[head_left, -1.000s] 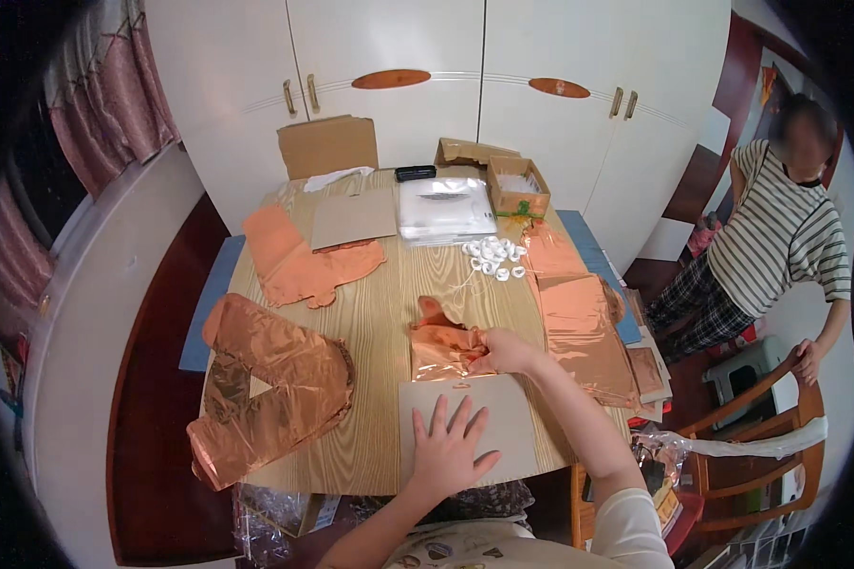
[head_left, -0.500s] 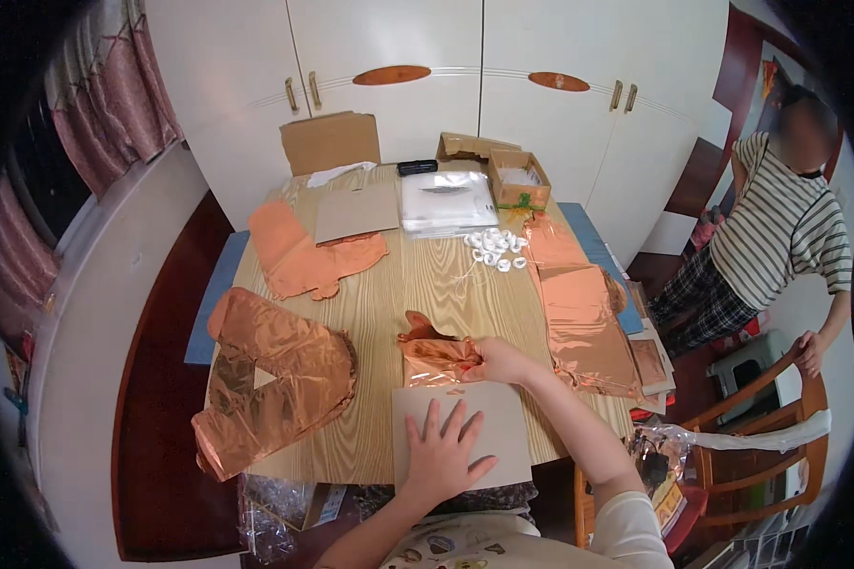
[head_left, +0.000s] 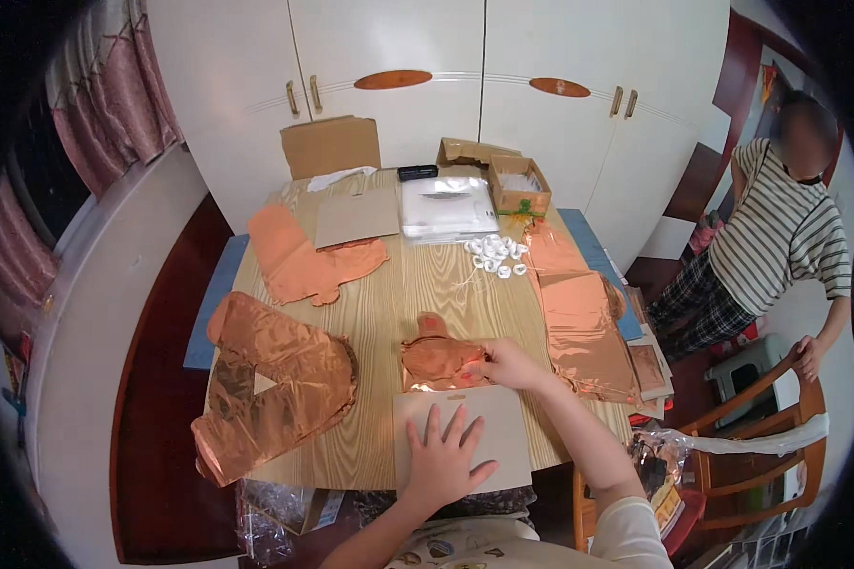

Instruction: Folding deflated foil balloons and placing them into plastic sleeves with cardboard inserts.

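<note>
On the desk point(head_left: 380, 356), the copper foil piece point(head_left: 436, 360) lay just beyond the card point(head_left: 505, 436), its narrow tab pointing away from the person, with the nearer right hand point(head_left: 489, 365) pinching its right edge and the left hand point(head_left: 446, 462) spread flat on the card.

A pale short-sleeved shirt point(head_left: 565, 548) printed with small badge-like motifs point(head_left: 441, 549) is worn above dark patterned fabric point(head_left: 514, 499).

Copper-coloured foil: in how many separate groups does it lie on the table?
4: near-left foil, far-left foil, right-side foil, centre foil at the right hand. Some layers may be hidden.
</note>
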`<state>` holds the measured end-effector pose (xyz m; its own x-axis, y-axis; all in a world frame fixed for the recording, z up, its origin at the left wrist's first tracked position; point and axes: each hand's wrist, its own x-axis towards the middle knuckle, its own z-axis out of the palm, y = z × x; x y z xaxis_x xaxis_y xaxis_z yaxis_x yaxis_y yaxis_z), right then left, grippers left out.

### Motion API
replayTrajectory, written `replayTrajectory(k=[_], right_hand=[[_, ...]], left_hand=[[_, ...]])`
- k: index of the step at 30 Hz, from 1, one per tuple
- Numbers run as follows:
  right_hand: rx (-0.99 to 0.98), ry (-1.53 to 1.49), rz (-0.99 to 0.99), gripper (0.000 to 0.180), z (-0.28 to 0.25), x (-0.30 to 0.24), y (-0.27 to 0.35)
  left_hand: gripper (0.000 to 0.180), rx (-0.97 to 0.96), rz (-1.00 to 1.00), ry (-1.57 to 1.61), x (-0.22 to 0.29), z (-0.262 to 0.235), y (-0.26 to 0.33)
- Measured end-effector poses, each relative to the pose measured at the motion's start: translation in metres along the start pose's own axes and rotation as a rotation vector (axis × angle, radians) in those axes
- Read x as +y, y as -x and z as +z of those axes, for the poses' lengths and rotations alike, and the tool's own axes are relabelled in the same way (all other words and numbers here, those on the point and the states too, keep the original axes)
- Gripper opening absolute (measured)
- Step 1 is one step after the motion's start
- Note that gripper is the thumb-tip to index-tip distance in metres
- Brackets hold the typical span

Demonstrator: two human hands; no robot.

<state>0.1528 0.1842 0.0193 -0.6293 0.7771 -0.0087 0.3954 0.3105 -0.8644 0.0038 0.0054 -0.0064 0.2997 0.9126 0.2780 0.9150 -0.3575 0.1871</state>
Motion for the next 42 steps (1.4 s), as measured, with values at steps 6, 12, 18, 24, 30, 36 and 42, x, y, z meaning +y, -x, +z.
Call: replayTrajectory(k=[6, 12, 18, 24, 30, 36, 42], right_hand=[[0.006, -0.162, 0.003, 0.025, 0.007, 0.018, 0.02], [-0.029, 0.099, -0.057, 0.031, 0.003, -0.008, 0.008], [-0.001, 0.124, -0.07, 0.033, 0.011, 0.013, -0.005], [0.014, 0.11, -0.016, 0.03, 0.014, 0.022, -0.006], [0.08, 0.19, -0.274, 0.024, 0.012, 0.003, 0.012], [0.088, 0.395, -0.459, 0.029, 0.029, 0.012, 0.046], [0.03, 0.451, -0.428, 0.022, 0.033, 0.019, 0.047]], left_hand=[[0.07, -0.038, -0.005, 0.021, 0.0, -0.006, -0.005], [0.07, -0.082, -0.015, 0.027, -0.002, -0.009, -0.009], [0.072, -0.16, -0.053, 0.08, -0.003, -0.009, -0.011], [0.073, -0.219, -0.059, 0.089, -0.005, -0.006, -0.011], [0.072, -0.218, -0.046, 0.067, -0.006, -0.009, -0.013], [0.062, -0.248, -0.56, 1.423, -0.009, 0.036, 0.02], [0.049, -0.197, -0.051, 0.547, -0.028, -0.022, -0.024]])
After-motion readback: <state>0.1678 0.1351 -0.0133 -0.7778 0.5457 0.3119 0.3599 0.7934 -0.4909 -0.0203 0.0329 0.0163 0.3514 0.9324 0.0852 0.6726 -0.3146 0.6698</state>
